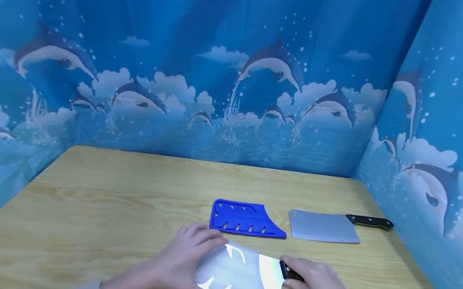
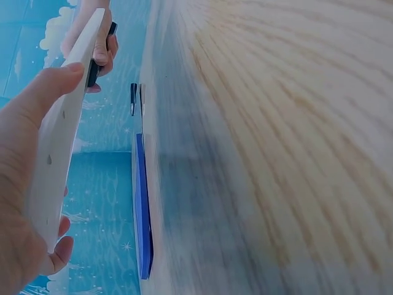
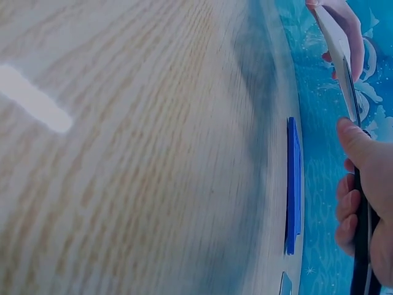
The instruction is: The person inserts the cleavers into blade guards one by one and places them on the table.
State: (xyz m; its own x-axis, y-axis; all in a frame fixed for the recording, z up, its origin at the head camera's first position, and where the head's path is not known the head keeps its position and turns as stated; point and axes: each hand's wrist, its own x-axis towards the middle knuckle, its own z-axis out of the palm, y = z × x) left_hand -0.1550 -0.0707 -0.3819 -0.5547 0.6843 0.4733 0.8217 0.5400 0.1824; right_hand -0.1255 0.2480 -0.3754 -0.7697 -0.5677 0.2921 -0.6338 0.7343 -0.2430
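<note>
My left hand (image 1: 182, 264) grips a white blade guard (image 1: 238, 278) by its closed end, with the thumb on one face and the fingers behind the other. A cleaver sits in this guard, and a bright strip of its blade (image 1: 272, 278) shows past the guard's curved edge. My right hand (image 1: 320, 283) holds the cleaver's black handle (image 3: 362, 239), fingers wrapped around it. In both wrist views the guard and cleaver are held above the table, tilted. Most of the blade is hidden by the guard.
Beyond the hands, a blue slotted blade guard (image 1: 245, 219) lies flat on the wooden table (image 1: 117, 187). To its right lies a second cleaver (image 1: 322, 227), bare-bladed, its black handle (image 1: 370, 221) near the right edge. A blue dolphin-print curtain (image 1: 190, 58) encloses the back and sides.
</note>
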